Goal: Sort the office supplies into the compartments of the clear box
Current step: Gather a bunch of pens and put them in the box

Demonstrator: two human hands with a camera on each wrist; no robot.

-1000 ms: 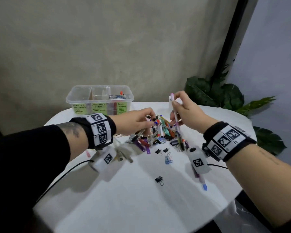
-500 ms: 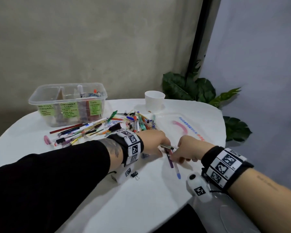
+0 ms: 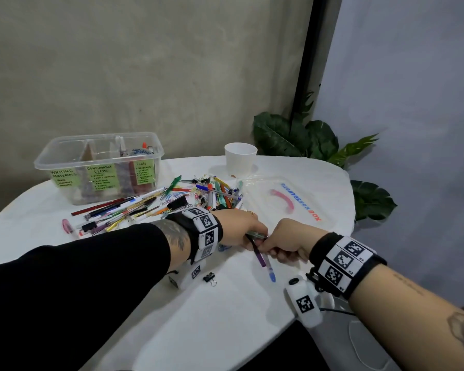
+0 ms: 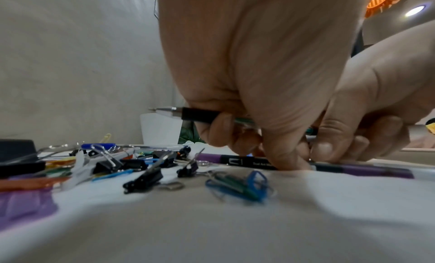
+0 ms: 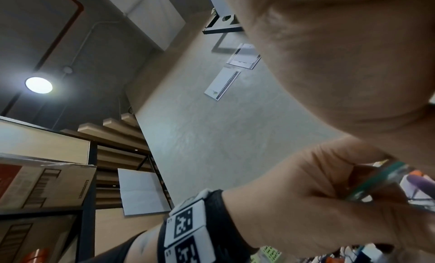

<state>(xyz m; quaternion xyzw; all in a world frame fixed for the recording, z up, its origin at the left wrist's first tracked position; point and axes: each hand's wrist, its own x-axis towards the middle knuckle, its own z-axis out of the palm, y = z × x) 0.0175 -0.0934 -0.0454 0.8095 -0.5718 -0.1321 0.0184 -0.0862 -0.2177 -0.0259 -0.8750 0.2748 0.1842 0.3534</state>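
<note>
- While the box at the upper left of the head view already holds a few items in its rightmost compartment, the one labelled for tools, the left and middle compartments look nearly bare.
- Most supplies remain on the bench: a row of pens just in front of the box, and a mixed pile of pens and clips at mid-frame.
- Left hand, near the centre, has its fingers curled round a dark pen; a green one seems to lie in the same grip.
- Right hand, touching the left, is curled over a purple marker and a blue-capped pen that lie on the bench (whether it actually pinches them I cannot tell).
- A lone binder clip sits lower centre, apart from the pile.
- Judging by this, sorting is at an early stage: the writing things are being gathered and none clearly sit in their compartment yet.
</note>
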